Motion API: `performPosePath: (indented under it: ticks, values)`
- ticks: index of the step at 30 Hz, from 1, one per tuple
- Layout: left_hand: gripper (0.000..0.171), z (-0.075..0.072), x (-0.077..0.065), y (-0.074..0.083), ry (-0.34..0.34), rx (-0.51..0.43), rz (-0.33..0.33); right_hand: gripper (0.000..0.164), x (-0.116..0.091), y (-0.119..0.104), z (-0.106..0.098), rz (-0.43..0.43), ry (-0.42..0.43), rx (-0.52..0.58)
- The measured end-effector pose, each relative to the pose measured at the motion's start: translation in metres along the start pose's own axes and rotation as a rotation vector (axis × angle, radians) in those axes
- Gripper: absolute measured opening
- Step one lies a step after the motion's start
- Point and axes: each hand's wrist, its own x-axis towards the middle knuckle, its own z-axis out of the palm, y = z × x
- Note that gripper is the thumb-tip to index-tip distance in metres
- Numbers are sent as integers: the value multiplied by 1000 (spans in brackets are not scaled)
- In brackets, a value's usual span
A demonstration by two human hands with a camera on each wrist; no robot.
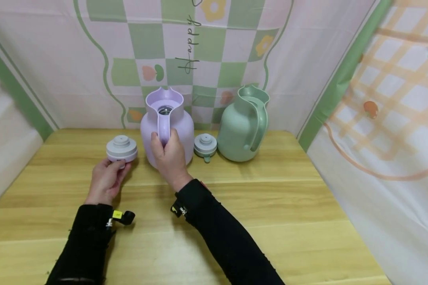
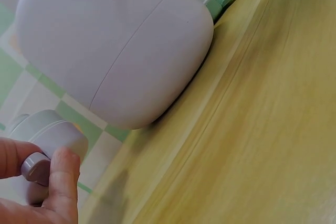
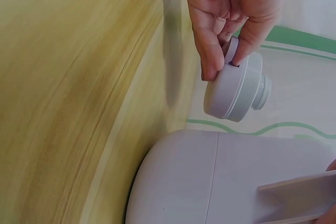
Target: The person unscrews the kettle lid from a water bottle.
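A lilac thermos jug stands upright with its mouth uncovered and a metal rim inside the neck. My right hand grips the lower part of its handle; the right wrist view catches only its fingers at the edge. To the left of the jug, my left hand pinches the small tab of a lilac-and-grey lid between thumb and fingers. The lid's grey stopper side faces up, and the right wrist view has the lid held above the table.
A green thermos jug stands to the right, its handle toward the front right. Between the jugs lies a grey lid with a green tab, stopper side up. Behind the wooden table hangs a checked cloth.
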Motion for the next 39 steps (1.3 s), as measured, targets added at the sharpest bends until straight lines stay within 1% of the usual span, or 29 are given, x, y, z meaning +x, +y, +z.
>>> performPosePath:
  ticks: [3,8,14,20,25,29,35,39]
  values:
    - [54,0,0,0,8,16,-4,36,3,2,2,-2,6,-1]
    - [59,-1,0,-1,9,29,-9,35,9,4,6,8,18,-13]
    - [62,0,0,-2,16,51,-13,36,15,7,8,33,5,11]
    - [62,1,1,-2,12,54,-8,38,20,8,9,19,28,-5]
    - [63,1,1,-3,13,54,-7,39,21,9,9,18,35,-32]
    - [63,1,2,-3,16,58,-12,39,22,9,10,23,35,-31]
    - [57,1,4,-4,20,72,-21,40,24,10,9,27,38,-33]
    - [61,0,3,-4,13,86,-28,40,25,11,10,35,31,-30]
